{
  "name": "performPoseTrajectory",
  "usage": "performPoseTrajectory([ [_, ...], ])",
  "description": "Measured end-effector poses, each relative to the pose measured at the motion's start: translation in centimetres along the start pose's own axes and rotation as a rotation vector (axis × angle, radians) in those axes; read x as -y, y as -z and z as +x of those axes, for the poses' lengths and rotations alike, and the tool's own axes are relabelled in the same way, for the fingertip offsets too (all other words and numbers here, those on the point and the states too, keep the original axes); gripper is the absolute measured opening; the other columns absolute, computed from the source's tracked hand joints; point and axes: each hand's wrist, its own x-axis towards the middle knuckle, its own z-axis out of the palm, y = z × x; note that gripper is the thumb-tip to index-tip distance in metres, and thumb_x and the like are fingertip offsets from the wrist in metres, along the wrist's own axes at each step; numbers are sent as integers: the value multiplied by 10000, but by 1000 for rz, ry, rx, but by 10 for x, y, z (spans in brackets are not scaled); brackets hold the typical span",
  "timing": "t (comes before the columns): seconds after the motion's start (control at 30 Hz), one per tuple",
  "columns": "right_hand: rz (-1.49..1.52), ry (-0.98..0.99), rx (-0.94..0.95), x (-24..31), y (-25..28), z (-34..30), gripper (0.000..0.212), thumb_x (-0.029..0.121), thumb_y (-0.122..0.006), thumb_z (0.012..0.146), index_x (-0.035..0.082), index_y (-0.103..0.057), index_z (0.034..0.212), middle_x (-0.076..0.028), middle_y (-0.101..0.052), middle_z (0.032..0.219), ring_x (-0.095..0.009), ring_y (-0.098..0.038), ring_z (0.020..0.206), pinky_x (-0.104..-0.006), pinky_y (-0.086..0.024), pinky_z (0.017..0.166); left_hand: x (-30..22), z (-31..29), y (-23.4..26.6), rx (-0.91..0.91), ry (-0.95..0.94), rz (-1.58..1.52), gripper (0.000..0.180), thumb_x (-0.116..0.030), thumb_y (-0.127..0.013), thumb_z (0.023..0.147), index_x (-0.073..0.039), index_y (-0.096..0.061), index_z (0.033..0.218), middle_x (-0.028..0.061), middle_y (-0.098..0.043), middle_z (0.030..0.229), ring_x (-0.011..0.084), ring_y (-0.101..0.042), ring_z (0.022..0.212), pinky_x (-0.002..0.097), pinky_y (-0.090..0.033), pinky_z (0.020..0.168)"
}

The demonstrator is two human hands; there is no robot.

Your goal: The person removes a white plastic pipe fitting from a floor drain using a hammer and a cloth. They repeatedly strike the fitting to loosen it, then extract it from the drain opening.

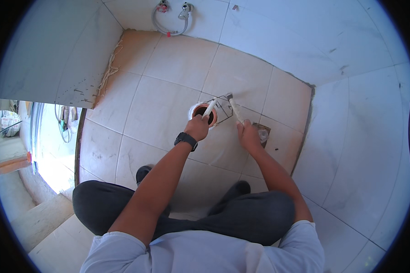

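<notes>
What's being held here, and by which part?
Left grip: a white stick-like tool, by its near end. Right grip: a hammer, by its handle.

Left hand (198,128) grips white rod (210,108), over orange pipe (194,111) in floor (168,98). Right hand (248,135) grips hammer (235,108), head apart from rod. Drain (263,135) toward floor's right edge. Cord (108,75) along left edge near far-left corner. Hose (157,23) on far wall (205,18).

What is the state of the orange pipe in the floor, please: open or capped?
Open: no cap covers the orange pipe, and its dark interior shows just beyond the left hand.
</notes>
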Motion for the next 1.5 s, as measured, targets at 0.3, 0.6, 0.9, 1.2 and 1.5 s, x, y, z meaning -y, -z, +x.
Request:
performPoseTrajectory([
  [0.3, -41, 12, 9, 0, -9, -10, 381, 373, -541, 1012, 0, -519, 940, -278, -631, 714, -500, -637, 719, -571, -495, 639, 5, 4, -5, -11, -17, -9, 502, -428, -391, 1047, 24, -608, 1069, 310, -664, 1051, 495, -624, 1035, 538, -491, 902],
  [0.6, -64, 11, -16, 2, 1, -2, 395, 387, -540, 1010, -3, -525, 945, -281, -628, 710, -506, -635, 726, -580, -496, 641, -1, -5, -4, -31, 74, -90, 478, -417, -415, 1043, 24, -597, 1045, 334, -655, 1033, 518, -625, 1000, 560, -496, 871],
  [0.9, -94, 3, 3, 3, -3, -4, 407, 398, -524, 1014, -7, -540, 975, -291, -639, 729, -510, -640, 731, -579, -508, 660, 4, -6, -9, -31, 46, -99, 486, -426, -405, 1046, 24, -589, 1052, 338, -652, 1023, 525, -619, 1005, 568, -491, 876],
  [1.2, -125, -9, 39, 4, 0, 0, 413, 410, -537, 1005, -2, -548, 981, -285, -656, 766, -501, -653, 760, -575, -519, 678, 4, -8, -6, -32, -33, -66, 494, -422, -389, 1051, 28, -592, 1042, 329, -651, 1039, 518, -619, 1011, 559, -489, 888],
  [1.5, -152, 17, 16, 7, 1, 8, 408, 399, -549, 1000, -6, -549, 954, -286, -655, 772, -503, -650, 762, -576, -517, 674, 10, -4, -10, -15, -31, -56, 504, -405, -373, 1056, 45, -600, 1073, 316, -653, 1059, 502, -626, 1027, 552, -487, 907],
])
